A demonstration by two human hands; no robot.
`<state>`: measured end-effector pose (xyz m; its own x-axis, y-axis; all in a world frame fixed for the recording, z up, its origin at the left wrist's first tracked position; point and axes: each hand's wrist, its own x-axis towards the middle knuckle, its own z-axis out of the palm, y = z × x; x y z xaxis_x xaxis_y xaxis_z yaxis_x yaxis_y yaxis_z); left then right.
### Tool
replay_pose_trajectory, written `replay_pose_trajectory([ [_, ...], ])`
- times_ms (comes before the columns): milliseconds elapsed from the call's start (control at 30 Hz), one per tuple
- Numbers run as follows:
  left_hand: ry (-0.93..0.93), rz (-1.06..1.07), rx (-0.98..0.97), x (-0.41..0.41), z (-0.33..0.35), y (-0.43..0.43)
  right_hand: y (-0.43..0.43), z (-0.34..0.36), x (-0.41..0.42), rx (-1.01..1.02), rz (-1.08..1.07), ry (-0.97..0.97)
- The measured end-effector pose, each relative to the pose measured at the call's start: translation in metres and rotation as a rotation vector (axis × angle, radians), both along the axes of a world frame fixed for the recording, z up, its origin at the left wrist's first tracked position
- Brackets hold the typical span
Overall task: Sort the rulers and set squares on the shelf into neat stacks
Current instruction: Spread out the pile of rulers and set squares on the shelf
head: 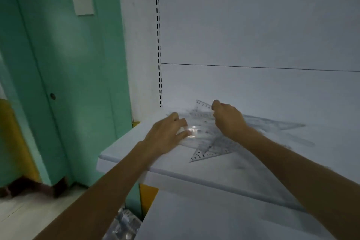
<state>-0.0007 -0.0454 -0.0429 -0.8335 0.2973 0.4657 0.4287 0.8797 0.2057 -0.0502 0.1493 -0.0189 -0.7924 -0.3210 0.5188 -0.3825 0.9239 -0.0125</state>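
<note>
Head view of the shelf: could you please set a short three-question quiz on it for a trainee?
1. True or false: the right hand pinches a clear set square tilted up off the shelf.
2. What stands left of the shelf? A green door; B window; C red curtain.
3. Fill in: the left hand touches the clear pile at its ___ end.
Key: 1 true; 2 A; 3 left.

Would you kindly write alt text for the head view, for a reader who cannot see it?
A person's right hand pinches one raised piece of a loose pile of clear rulers and set squares on a white shelf, while the left hand rests on the pile. A teal door stands to the left.
</note>
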Motion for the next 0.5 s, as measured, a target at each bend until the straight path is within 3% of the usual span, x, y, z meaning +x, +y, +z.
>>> replay_pose_trajectory([
  [167,0.004,0.034,0.149,0.001,0.01,-0.011,0.035,-0.003,0.011,-0.255,-0.038,0.04],
  [500,-0.053,-0.177,0.091,0.007,0.023,0.052,0.125,-0.012,0.053,-0.274,-0.22,-0.101],
])
